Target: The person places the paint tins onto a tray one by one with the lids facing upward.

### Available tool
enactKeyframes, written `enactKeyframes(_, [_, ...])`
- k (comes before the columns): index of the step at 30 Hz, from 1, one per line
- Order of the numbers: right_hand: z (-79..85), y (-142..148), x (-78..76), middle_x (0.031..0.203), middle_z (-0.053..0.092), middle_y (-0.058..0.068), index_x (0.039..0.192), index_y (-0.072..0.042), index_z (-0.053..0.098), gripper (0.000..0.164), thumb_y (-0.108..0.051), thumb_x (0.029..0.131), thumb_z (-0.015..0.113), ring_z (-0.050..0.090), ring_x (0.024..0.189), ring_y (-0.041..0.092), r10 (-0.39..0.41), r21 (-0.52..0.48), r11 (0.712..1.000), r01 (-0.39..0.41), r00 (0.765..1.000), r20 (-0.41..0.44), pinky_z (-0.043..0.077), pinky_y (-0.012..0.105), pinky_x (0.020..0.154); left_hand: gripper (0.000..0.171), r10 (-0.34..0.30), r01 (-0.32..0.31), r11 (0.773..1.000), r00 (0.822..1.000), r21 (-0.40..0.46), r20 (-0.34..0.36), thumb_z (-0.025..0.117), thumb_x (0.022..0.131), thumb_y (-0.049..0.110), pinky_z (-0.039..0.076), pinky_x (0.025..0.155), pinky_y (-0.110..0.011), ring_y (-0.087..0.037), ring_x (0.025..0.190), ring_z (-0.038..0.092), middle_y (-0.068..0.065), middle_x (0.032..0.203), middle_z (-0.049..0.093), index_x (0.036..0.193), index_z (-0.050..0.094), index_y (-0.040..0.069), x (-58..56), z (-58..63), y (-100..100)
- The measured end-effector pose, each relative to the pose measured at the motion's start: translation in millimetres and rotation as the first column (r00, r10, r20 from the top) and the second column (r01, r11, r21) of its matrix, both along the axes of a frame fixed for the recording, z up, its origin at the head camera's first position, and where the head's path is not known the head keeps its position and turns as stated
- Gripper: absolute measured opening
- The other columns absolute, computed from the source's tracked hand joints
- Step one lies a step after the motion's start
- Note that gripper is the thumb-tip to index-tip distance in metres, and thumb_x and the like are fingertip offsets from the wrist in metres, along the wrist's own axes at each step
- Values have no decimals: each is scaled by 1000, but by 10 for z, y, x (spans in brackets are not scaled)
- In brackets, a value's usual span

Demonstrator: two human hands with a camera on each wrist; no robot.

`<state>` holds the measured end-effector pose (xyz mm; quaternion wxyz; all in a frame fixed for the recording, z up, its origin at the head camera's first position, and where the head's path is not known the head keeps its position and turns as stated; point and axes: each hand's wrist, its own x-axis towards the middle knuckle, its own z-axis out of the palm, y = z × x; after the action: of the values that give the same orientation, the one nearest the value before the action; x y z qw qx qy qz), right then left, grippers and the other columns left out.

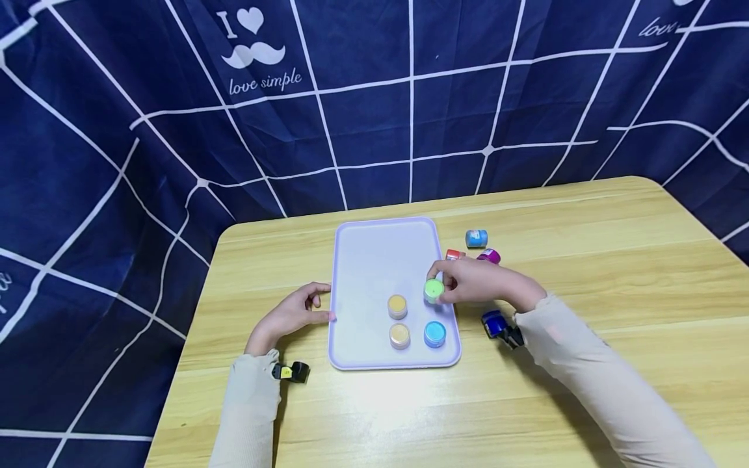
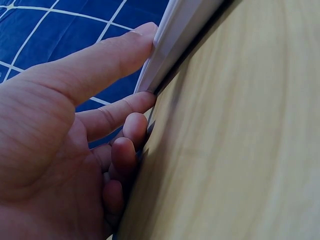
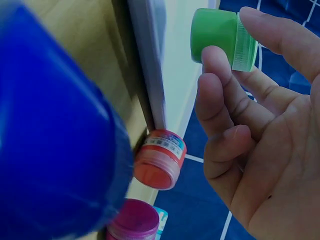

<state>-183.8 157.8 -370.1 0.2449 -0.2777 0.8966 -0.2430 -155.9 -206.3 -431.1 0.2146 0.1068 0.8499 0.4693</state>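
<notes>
In the head view, my right hand (image 1: pixel 468 281) pinches a small jar with a green lid (image 1: pixel 433 290) close over the right side of the white tray (image 1: pixel 374 250). The right wrist view shows the green jar (image 3: pixel 215 35) between thumb and fingers. Two yellow-orange-lidded jars (image 1: pixel 397 307) (image 1: pixel 400 337) and a light blue jar (image 1: pixel 435 333) stand upright on the tray's near half. My left hand (image 1: pixel 294 313) is at the tray's left edge. Its thumb (image 2: pixel 112 57) and forefinger touch the rim in the left wrist view, the other fingers loosely bent.
Right of the tray lie a red jar (image 1: pixel 454 254), a magenta jar (image 1: pixel 489 256) and a blue jar (image 1: pixel 476 238) on the wooden table (image 1: pixel 597 260). A dark blue jar (image 1: pixel 494 322) lies near my right wrist. Behind the table hangs a blue curtain (image 1: pixel 374 130) with white lines.
</notes>
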Motion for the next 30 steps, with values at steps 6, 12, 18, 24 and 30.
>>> enactKeyframes(6, [-34,-36,17,70,54,-2,113,-9,58,31,-18,85,70,45,60,10,37,17,999,-38,999,26,37,22,57,58,-4,4,1000,1000,-4,-3,75,83,19,33,72,-28,-20,80,38,-7,92,42,132,51,0,0,-10,-14])
enactKeyframes(12, [-35,-84,43,70,53,-2,114,-10,59,32,-20,86,71,46,60,10,55,63,996,-57,998,39,36,22,57,58,-7,7,1000,1000,-3,-5,75,84,19,33,72,-28,-20,80,37,-8,93,42,132,51,0,1,-21,-21])
enactKeyframes(18, [-55,-112,52,73,54,-1,115,-12,59,33,-22,86,71,47,62,12,36,111,993,-42,998,56,36,25,59,58,-9,9,1000,1000,-2,-6,75,84,19,33,72,-28,-20,80,37,-7,93,42,132,51,0,9,-9,-13])
enactKeyframes(24, [-63,-98,52,77,58,-1,119,-12,59,36,-22,86,71,50,65,11,34,114,993,-40,998,58,39,24,60,58,-12,12,1000,1000,-3,-7,75,84,19,33,72,-28,-20,80,37,-7,93,42,133,51,0,3,-13,-11])
enactKeyframes(30, [-39,-80,67,77,60,-2,119,-9,58,35,-20,87,70,50,63,11,15,53,998,-20,996,92,40,23,60,58,-10,10,1000,1000,-1,-5,75,84,19,33,71,-27,-20,79,37,-7,93,42,133,50,0,5,-17,-19])
